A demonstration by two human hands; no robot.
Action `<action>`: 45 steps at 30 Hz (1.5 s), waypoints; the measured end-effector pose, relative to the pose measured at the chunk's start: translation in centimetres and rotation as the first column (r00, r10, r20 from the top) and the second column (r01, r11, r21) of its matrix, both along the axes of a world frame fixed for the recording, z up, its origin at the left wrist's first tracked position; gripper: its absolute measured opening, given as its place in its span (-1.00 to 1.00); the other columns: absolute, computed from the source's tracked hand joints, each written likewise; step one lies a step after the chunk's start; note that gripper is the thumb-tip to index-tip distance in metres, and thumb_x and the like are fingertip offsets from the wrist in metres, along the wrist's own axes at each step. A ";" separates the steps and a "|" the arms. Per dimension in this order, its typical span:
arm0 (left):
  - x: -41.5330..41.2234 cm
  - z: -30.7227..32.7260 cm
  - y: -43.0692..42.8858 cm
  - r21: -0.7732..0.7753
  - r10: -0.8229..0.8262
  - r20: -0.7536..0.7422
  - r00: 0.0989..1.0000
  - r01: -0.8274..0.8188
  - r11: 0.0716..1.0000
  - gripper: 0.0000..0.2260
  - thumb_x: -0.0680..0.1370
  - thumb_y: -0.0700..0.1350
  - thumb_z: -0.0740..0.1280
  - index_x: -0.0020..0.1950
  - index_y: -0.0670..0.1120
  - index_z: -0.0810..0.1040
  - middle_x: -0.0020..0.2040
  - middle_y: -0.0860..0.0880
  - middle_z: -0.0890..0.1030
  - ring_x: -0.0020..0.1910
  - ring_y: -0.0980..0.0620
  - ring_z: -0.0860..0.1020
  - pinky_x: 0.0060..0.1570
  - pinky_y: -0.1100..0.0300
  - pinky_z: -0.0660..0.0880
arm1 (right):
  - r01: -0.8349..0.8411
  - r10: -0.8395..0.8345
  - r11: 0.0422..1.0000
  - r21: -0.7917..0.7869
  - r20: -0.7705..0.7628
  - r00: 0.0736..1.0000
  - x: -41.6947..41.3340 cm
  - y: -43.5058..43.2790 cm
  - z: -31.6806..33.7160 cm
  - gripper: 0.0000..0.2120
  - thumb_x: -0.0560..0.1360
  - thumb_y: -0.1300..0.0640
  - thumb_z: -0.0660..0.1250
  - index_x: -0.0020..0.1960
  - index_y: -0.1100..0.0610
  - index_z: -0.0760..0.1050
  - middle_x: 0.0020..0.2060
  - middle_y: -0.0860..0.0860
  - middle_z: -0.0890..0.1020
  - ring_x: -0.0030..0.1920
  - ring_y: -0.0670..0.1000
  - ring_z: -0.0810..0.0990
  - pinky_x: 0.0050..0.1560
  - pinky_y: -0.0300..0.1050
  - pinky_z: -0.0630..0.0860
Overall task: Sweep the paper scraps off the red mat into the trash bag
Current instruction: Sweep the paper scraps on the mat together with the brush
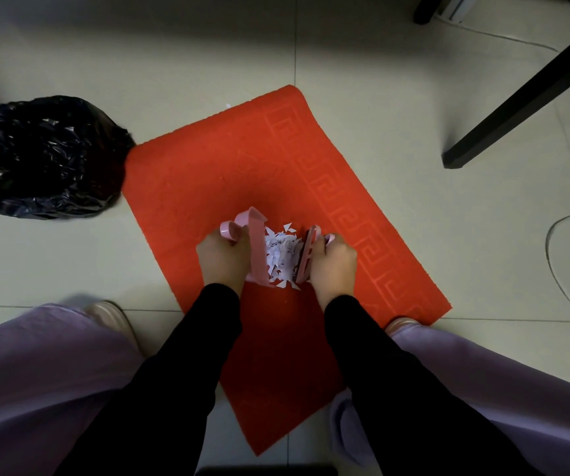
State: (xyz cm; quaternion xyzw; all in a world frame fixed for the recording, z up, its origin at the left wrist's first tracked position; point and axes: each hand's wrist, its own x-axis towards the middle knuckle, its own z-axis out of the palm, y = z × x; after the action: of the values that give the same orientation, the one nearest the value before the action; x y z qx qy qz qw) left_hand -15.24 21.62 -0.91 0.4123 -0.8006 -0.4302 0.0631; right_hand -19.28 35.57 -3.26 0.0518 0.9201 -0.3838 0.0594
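The mat (208,173) touches the bag (43,156); mid-mat the left hand (223,257) grips a dustpan (257,249), the right hand (333,261) a brush (305,255) — fingers curled round each — scraps (281,250) heaped between. Gathering seems nearly done; next calls for a level carry to the bag.

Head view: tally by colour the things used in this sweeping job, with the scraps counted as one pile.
Red: 1, the mat
Pink: 2, the dustpan and the brush
Black: 1, the trash bag
White: 1, the pile of paper scraps
Total: 5
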 end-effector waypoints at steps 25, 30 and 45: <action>-0.2 -0.9 -0.8 0.072 0.071 0.016 0.997 -0.072 0.995 -0.71 0.56 -0.13 0.24 -0.34 -0.20 0.46 -0.49 -0.01 0.42 -0.36 -0.05 0.47 -0.35 0.18 0.35 | -0.162 0.160 0.973 0.162 0.024 0.987 -3.5 0.4 -2.1 -0.67 0.63 0.09 0.10 -0.02 0.34 0.48 -0.20 0.19 0.56 -0.30 0.03 0.40 -0.29 -0.20 0.24; -0.3 -0.8 -0.7 0.076 0.081 0.017 0.997 -0.083 0.994 -0.66 0.57 -0.13 0.23 -0.42 -0.12 0.39 -0.49 -0.01 0.42 -0.36 -0.07 0.48 -0.28 0.13 0.42 | -0.317 0.300 0.929 0.190 0.113 0.947 -2.9 -0.6 -2.4 -0.71 0.63 0.07 0.11 -0.17 0.20 0.40 -0.34 0.09 0.44 -0.38 0.07 0.39 -0.50 -0.28 0.13; -0.4 -0.2 -0.6 0.079 0.073 -0.019 0.997 -0.071 0.994 -0.68 0.55 -0.13 0.24 -0.39 -0.21 0.44 -0.47 -0.05 0.45 -0.36 -0.08 0.48 -0.30 0.10 0.41 | -0.174 0.174 0.985 0.019 -0.016 0.985 -4.0 1.0 0.8 -0.66 0.60 0.10 0.15 -0.17 0.36 0.47 -0.41 0.10 0.44 -0.48 -0.01 0.32 -0.50 -0.29 0.20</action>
State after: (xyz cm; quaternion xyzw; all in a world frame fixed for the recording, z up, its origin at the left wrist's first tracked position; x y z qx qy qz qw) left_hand -15.68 21.03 -1.15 0.4384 -0.7670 -0.4631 0.0710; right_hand -23.33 36.53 -2.46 -0.0316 0.9250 -0.3693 0.0838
